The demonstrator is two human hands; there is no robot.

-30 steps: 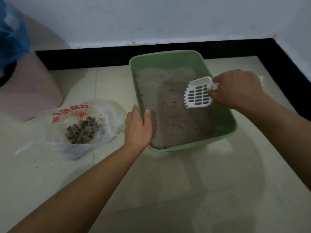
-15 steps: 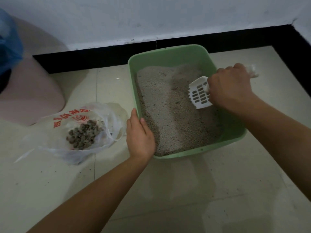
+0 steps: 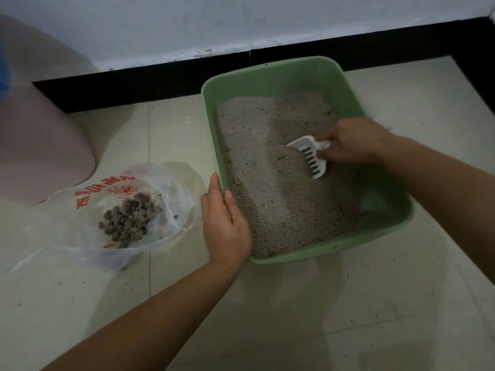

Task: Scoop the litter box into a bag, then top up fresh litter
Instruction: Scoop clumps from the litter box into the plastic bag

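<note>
Underfoot, the floor (image 3: 375,303) is pale tile, meeting a white wall (image 3: 241,22) along a black skirting (image 3: 160,76) that turns a corner at the far right; a rounded pink container (image 3: 40,143) stands at the left. The green litter box (image 3: 267,69) sits on the tiles close to the skirting; its long axis runs from near to far, the far end leaning left. Grey litter (image 3: 267,188) fills it unevenly. The left hand (image 3: 225,223) grips the left rim near the near corner, thumb inside, fingers outside; the right hand (image 3: 351,140) is clenched round the handle of a white slotted scoop (image 3: 308,156). The scoop lies crosswise, handle to the right, head pointing left over the middle of the box, low against the litter. Just left of the box an open plastic bag (image 3: 67,226) with red print lies on the floor, holding dark clumps (image 3: 128,218).
</note>
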